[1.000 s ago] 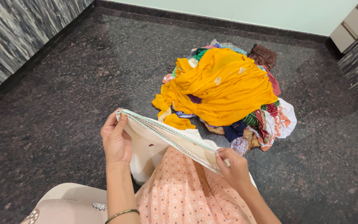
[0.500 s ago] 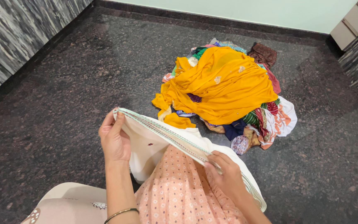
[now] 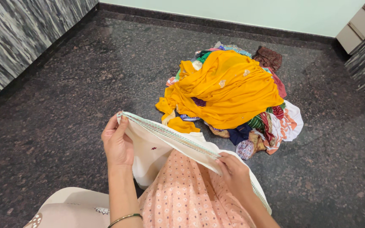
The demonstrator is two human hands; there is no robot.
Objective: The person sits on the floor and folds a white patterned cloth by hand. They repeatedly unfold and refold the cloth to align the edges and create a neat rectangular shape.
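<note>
White cloth with a pale green stitched edge is held stretched between 2 hands, near the bottom centre of the view, above the person's lap. The left hand pinches the far-left corner, fingers closed on the hem with the thumb on top. The right hand grips the same edge further right and nearer, fingers curled over the fabric. The remaining length hangs down on both sides of the right hand, over a peach dotted garment on the lap.

Risk, as a judgement: the edge is held at only 2 points. If either grip loosens, the layered hem is likely to slide apart and the cloth drop onto the dark stone floor. The trailing end at the right may also drag on the floor.

Containers: none is visible. The clothes pile lies loose on the floor, far from the hands, with a yellow garment on top. A cabinet stands at the far right, its contents hidden.
</note>
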